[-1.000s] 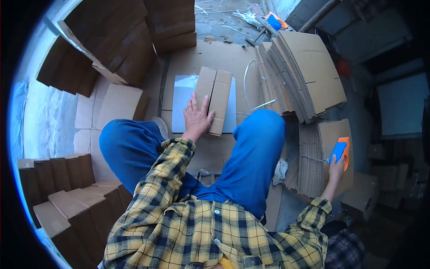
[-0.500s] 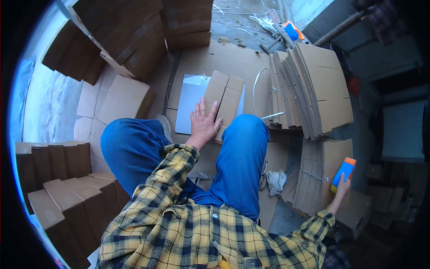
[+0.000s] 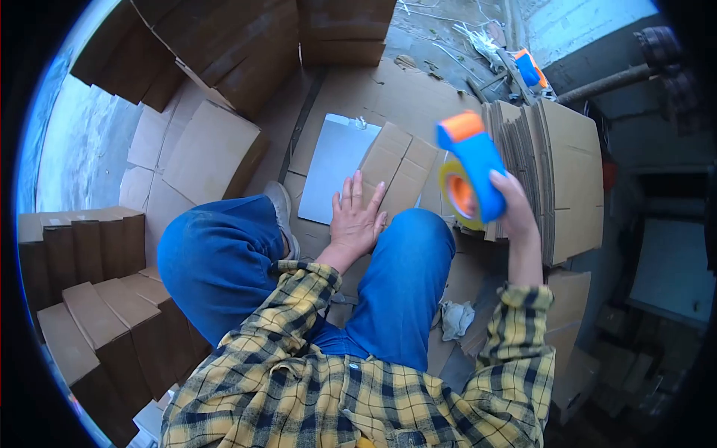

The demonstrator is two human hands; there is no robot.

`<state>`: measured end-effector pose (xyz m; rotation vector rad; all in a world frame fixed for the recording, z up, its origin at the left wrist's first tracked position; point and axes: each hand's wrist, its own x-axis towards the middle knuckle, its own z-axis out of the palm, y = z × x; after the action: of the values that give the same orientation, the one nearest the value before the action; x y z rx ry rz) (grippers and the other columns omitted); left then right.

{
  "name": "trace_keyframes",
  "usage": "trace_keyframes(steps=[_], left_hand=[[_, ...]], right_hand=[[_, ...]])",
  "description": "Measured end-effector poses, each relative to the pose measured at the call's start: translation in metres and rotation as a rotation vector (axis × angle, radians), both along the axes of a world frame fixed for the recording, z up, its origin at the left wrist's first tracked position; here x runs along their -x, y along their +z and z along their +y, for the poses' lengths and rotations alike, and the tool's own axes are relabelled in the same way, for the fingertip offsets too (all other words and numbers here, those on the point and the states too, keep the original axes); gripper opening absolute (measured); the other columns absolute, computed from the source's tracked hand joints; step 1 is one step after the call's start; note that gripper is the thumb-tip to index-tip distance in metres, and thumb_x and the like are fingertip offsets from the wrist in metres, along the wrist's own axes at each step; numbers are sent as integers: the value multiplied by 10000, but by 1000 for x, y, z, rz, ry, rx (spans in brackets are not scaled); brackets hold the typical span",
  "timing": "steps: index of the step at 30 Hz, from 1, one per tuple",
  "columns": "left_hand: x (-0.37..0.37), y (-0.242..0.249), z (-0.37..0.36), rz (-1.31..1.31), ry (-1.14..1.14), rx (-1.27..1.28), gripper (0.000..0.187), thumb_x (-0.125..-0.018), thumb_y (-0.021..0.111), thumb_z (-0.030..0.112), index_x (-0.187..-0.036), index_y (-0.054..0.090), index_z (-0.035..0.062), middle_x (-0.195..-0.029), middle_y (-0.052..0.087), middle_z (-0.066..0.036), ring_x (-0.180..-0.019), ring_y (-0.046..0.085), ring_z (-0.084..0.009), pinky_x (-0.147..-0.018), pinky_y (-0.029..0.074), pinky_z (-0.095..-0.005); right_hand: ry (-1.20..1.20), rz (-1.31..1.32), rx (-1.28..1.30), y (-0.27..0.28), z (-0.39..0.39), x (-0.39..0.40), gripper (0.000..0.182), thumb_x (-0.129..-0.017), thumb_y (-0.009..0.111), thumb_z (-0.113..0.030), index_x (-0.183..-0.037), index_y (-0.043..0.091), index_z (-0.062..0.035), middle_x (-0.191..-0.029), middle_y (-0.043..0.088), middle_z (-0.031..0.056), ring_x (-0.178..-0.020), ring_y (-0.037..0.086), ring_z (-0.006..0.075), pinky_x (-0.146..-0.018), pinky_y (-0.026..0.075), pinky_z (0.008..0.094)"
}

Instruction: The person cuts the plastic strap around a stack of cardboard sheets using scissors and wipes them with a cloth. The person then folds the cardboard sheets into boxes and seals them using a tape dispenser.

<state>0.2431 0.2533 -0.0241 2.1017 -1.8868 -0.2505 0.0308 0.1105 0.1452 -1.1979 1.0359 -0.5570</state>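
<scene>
My left hand (image 3: 355, 224) lies with its fingers spread on the near edge of a folded cardboard box (image 3: 402, 166). The box rests partly over a flat white board (image 3: 336, 160) on the cardboard-covered floor. Raised to the right of the box, my right hand (image 3: 517, 205) is closed around a blue and orange tape dispenser (image 3: 482, 168). A roll of yellowish tape with an orange core shows on the dispenser's left side. The dispenser is in the air, apart from the box and slightly blurred.
Flattened cardboard boxes (image 3: 571, 179) stand stacked at the right. Brown cartons (image 3: 112, 321) line the left, and tall cartons (image 3: 239, 52) rise at the back. Another blue and orange dispenser (image 3: 529, 71) lies at the back right. A crumpled white cloth (image 3: 457, 319) is by my right knee.
My right hand has brought the tape dispenser up and to the left, from the lower right stack towards the box. My left hand stays on the box. The view has shifted slightly.
</scene>
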Motion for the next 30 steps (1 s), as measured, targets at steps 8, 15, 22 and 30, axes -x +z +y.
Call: trace_keyframes(steps=[8, 15, 22, 30], left_hand=[[0, 6, -5, 93, 30, -28, 570, -894, 468, 374, -1428, 342, 225, -1499, 146, -247, -1373, 189, -401, -1069, 208, -514], [-5, 10, -12, 247, 77, 53, 496, -896, 494, 290, -1370, 427, 159, -1482, 207, -220, -1352, 252, -366, -1063, 250, -473], [-33, -21, -81, 1402, 570, 182, 340, -958, 470, 280, -1227, 534, 82, -1145, 570, -64, -1011, 546, -143, -844, 417, -277], [-52, -26, -113, 1970, 492, 59, 284, -957, 516, 296, -1126, 612, 89, -939, 604, 34, -830, 500, -43, -728, 392, -203]], right_hand=[[510, 355, -181, -44, -73, -84, 656, -796, 636, -515, -1131, 527, 39, -866, 628, 105, -741, 638, 130, -667, 531, 247], [453, 369, -258, -45, -77, -91, 633, -798, 641, -491, -1113, 528, 47, -823, 627, 117, -649, 630, 149, -580, 533, 242], [450, 407, -257, -46, -79, -104, 570, -813, 637, -452, -1079, 540, 42, -761, 624, 115, -552, 617, 154, -510, 524, 244], [477, 498, -242, -50, -88, -108, 615, -801, 638, -481, -1110, 544, 42, -861, 627, 108, -697, 617, 139, -641, 512, 241]])
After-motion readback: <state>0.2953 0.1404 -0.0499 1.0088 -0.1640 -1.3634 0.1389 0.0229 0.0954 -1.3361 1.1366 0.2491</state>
